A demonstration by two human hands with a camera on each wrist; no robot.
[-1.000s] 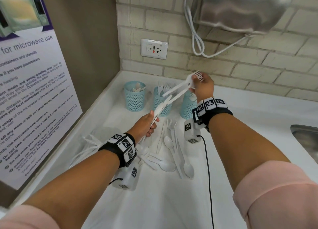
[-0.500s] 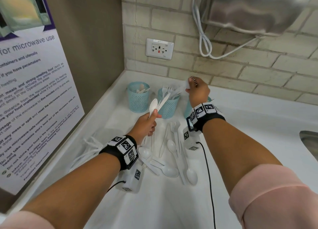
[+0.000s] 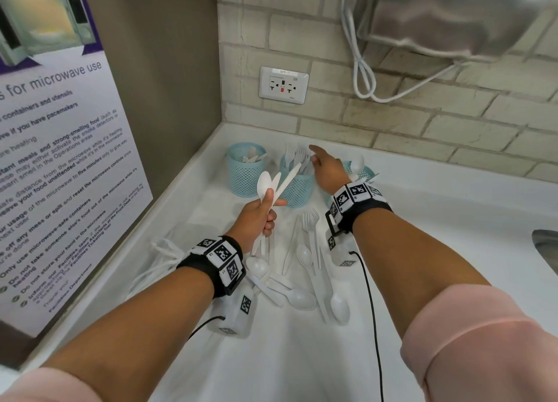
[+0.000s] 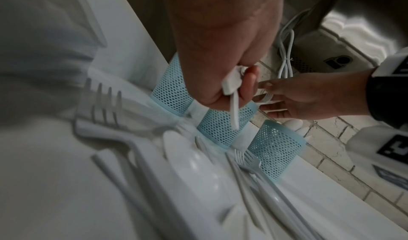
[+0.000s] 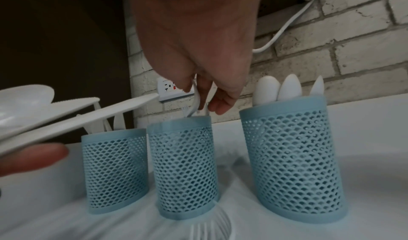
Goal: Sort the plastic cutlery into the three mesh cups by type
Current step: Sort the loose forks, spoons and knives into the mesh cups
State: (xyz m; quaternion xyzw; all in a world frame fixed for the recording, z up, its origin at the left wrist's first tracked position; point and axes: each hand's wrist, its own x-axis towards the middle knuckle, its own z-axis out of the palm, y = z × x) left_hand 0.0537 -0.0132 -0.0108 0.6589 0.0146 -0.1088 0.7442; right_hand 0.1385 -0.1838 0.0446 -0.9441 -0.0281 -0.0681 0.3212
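Three blue mesh cups stand at the back of the white counter [image 3: 422, 220]: the left cup [image 3: 245, 175] with knives, the middle cup [image 3: 297, 187] with forks, the right cup [image 5: 291, 147] with spoons. My right hand [image 3: 314, 157] hovers over the middle cup with fingers loosely spread, and a white fork [image 5: 196, 100] stands in that cup against them. In front of the cups my left hand [image 3: 268, 208] grips a bundle of one spoon and two knives [image 3: 276, 181] by the handles. Loose forks [image 3: 309, 223], spoons [image 3: 339, 305] and knives lie below my hands.
A wall socket [image 3: 283, 84] sits on the brick wall behind the cups. A steel wall unit [image 3: 453, 18] with a white cable [image 3: 362, 69] hangs at the upper right. A microwave poster [image 3: 60, 160] covers the left wall. A sink edge [image 3: 546, 244] shows at far right.
My right hand came down from above the cups and lowered the fork into the middle cup, then its fingers spread. My left hand lifted its bundle slightly and turned it upright.
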